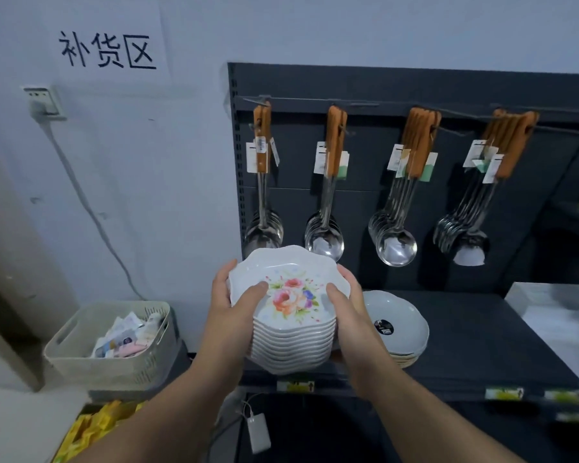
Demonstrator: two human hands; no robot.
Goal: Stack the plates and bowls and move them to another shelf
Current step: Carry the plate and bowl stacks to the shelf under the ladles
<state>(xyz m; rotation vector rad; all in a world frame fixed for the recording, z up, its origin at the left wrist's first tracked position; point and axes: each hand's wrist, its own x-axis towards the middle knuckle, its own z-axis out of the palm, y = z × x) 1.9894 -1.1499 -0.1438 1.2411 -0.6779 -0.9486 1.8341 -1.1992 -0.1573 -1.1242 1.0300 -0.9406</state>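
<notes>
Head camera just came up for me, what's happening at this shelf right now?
A person holds a stack of flowered plates in both hands, the left hand and right hand gripping opposite rims with the thumbs on the top plate. The stack is at the front of the dark shelf; whether it is lifted clear is hard to tell. A second stack of plain plates sits on the shelf just to the right.

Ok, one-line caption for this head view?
Both hands, left and right, hold a stack of floral bowls above the dark shelf, beside plain plates.
</notes>
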